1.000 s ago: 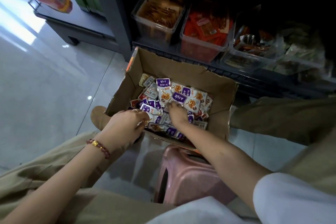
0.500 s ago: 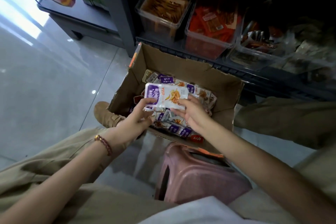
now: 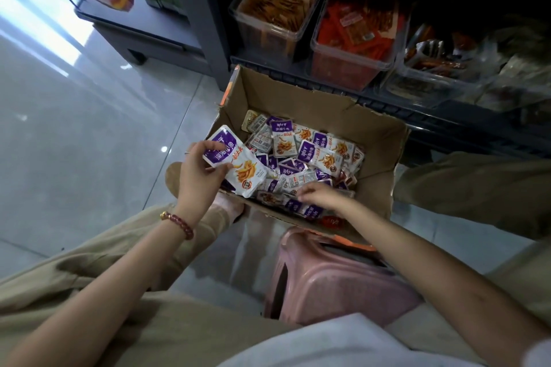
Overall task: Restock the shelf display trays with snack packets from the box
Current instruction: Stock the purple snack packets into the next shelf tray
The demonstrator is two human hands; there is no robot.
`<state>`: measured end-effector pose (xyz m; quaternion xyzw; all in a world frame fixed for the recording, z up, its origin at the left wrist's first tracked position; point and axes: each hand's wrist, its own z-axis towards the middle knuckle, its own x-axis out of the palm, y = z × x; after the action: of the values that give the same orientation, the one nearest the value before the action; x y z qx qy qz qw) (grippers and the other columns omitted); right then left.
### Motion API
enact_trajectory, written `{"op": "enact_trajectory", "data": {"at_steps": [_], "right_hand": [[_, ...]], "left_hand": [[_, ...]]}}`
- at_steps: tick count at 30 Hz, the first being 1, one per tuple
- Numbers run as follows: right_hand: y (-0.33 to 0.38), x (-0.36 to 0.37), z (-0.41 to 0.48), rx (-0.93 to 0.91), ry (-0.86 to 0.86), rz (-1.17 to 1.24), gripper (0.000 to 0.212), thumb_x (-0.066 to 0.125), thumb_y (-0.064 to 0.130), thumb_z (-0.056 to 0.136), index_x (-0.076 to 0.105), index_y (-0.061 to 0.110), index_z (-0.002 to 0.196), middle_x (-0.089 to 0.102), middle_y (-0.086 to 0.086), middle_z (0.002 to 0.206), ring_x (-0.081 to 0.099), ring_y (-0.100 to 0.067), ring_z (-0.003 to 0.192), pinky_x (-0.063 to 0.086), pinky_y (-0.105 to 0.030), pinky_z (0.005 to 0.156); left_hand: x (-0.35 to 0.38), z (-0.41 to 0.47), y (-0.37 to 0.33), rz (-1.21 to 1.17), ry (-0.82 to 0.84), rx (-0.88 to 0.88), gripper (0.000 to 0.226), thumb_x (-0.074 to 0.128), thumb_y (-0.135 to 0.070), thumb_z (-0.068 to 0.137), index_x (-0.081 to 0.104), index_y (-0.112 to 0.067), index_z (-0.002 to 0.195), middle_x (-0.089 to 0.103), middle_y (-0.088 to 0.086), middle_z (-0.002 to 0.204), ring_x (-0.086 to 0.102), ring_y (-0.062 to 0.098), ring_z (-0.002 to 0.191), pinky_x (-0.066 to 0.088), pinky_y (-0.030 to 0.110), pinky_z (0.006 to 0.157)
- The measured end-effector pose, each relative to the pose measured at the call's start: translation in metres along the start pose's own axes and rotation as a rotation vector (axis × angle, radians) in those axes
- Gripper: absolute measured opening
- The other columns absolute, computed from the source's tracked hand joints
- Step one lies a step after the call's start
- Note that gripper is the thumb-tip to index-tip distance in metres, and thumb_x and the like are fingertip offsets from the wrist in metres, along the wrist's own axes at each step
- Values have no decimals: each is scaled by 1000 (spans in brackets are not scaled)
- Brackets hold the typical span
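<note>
Head view: the shelf trays [image 3: 348, 54] at upper right hold orange and red goods, with no purple packets seen in them, so restocking looks barely begun. At centre, the box [image 3: 298, 104] is heaped with loose packets [image 3: 313, 155]. The left hand [image 3: 196, 176] grips a stack of packets [image 3: 241, 167] over the box's left edge, long axis slanting upper left to lower right, purple end upper left. The right hand [image 3: 322, 195] rests curled fingers on the heap's near edge; whether they pinch one cannot be told.
</note>
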<state>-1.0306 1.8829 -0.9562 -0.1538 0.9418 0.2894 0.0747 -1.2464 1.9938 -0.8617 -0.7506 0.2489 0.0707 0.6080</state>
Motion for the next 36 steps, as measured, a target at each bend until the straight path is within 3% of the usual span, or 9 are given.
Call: {"op": "enact_trajectory", "data": {"at_steps": [4, 10, 13, 20, 23, 28, 32, 34, 36], "right_hand": [[-15, 19, 13, -29, 109, -260, 38, 67, 23, 87, 60, 7, 121, 60, -9, 123, 55, -26, 115, 42, -29, 94], [-27, 26, 29, -60, -25, -708, 28, 64, 27, 88, 64, 19, 115, 64, -3, 118, 59, -23, 107, 47, -29, 84], [-32, 21, 33, -67, -75, -669, 27, 59, 24, 92, 66, 15, 116, 65, -6, 119, 60, -24, 106, 49, -32, 86], [-18, -14, 29, -2, -119, -48, 32, 58, 19, 94, 61, 6, 123, 58, -11, 131, 56, -24, 116, 41, -25, 89], [-6, -30, 21, 25, -95, 52, 34, 57, 20, 94, 58, 7, 126, 55, -11, 134, 56, -25, 118, 43, -24, 87], [-6, -33, 18, -44, -246, -171, 32, 59, 13, 92, 59, 10, 124, 58, -7, 130, 57, -24, 115, 45, -30, 91], [-14, -8, 18, -329, -466, -487, 37, 64, 14, 85, 52, 17, 120, 53, -1, 123, 52, -18, 111, 40, -30, 93], [-7, 11, 18, -401, -269, -465, 35, 66, 22, 86, 55, 16, 118, 57, -2, 119, 57, -20, 105, 47, -30, 87], [-1, 30, 24, -322, -44, -594, 42, 65, 30, 88, 54, 15, 125, 60, -4, 120, 58, -24, 106, 47, -30, 82]], "left_hand": [[1, -1, 0, 73, 5, 29, 32, 67, 11, 78, 52, -11, 96, 47, 6, 115, 55, 22, 107, 51, 7, 63], [2, -2, 3, 80, 16, 30, 33, 66, 13, 78, 52, -12, 96, 44, 4, 114, 54, 23, 110, 50, 6, 64], [1, -2, 3, 76, 15, 28, 32, 65, 12, 80, 52, -11, 98, 44, 4, 116, 53, 24, 113, 50, 6, 64], [-2, -2, 5, 93, -12, -2, 31, 66, 10, 81, 52, -11, 99, 46, 9, 117, 53, 22, 110, 48, 4, 62], [-2, -2, 5, 91, 1, -25, 30, 66, 8, 81, 52, -12, 99, 45, 4, 117, 52, 20, 111, 48, 5, 59], [-3, 0, 7, 104, -10, -9, 31, 67, 8, 80, 53, -13, 98, 48, 10, 121, 55, 23, 111, 49, 7, 61], [-6, 2, 10, 119, -24, -24, 31, 68, 7, 80, 54, -14, 99, 48, 5, 116, 56, 25, 111, 48, 12, 67], [-6, 2, 10, 124, -17, -35, 31, 67, 7, 81, 54, -14, 99, 47, 3, 115, 55, 25, 111, 49, 16, 71], [-5, 1, 11, 137, -9, -42, 31, 67, 8, 81, 54, -15, 98, 46, 3, 115, 54, 23, 111, 50, 19, 74]]}}
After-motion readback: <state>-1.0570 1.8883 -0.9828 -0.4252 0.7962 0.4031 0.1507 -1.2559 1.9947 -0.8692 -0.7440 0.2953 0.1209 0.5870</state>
